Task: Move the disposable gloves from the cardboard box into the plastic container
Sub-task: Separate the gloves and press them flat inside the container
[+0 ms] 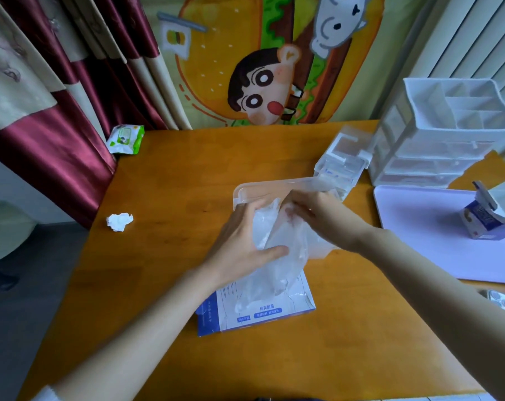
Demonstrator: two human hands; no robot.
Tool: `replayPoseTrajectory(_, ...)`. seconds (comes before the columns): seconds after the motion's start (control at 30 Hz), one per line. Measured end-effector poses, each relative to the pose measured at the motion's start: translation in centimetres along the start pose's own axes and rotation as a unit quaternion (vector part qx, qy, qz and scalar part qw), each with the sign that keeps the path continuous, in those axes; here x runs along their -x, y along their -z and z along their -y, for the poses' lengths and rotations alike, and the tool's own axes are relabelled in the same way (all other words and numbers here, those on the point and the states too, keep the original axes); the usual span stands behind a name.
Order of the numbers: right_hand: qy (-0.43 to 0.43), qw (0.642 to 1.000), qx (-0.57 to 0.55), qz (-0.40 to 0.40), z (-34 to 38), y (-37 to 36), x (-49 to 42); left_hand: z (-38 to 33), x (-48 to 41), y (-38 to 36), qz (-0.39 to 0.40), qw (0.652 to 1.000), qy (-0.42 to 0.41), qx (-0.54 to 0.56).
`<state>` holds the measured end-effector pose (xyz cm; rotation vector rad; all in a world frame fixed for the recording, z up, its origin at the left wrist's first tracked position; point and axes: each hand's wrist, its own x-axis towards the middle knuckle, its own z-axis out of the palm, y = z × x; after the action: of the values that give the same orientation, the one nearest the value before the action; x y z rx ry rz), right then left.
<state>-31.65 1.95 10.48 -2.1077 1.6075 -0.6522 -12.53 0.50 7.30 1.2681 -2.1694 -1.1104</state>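
Observation:
A white and blue cardboard glove box (pixel 263 312) lies flat on the wooden table near me. Above it hangs a bunch of clear disposable gloves (pixel 283 247), trailing down toward the box. My left hand (pixel 242 241) grips the bunch from the left, thumb across its front. My right hand (pixel 318 215) pinches the top of the bunch, over the clear plastic container (pixel 257 191) that sits just beyond the box. The hands and the gloves hide most of the container.
A crumpled white tissue (pixel 119 222) and a green wipes pack (pixel 126 138) lie at the left. Clear stacked boxes (pixel 344 160), a white drawer organiser (pixel 448 131), a pale board (pixel 436 233) and a small blue carton (pixel 488 215) fill the right side.

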Motion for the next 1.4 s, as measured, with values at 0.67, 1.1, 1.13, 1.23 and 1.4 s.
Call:
replayPoseTrajectory(0.67,-0.243,0.951,-0.183,-0.050,-3.7,-0.5,-0.7,-0.2,-5.5,0.1,0.026,0.979,0.136,0.149)
replayPoseTrajectory(1.1,-0.132,0.987,0.019,0.093,-4.1,2.2,-4.8,-2.2,-11.7,3.4,0.057,0.991,-0.064,-0.104)
replayPoseTrajectory(1.13,-0.139,0.985,0.029,0.095,-4.1,2.5,-5.3,-2.2,-12.2,3.5,0.039,0.991,-0.074,-0.103)
replayPoseTrajectory(1.23,-0.145,0.988,0.050,-0.033,-4.0,4.1,-6.7,-2.8,-13.2,4.2,-0.071,0.985,-0.119,-0.102)
replayPoseTrajectory(1.4,-0.024,0.952,0.069,-0.297,-3.2,5.3,-6.5,-3.4,-12.9,5.3,-0.177,0.942,-0.260,-0.118)
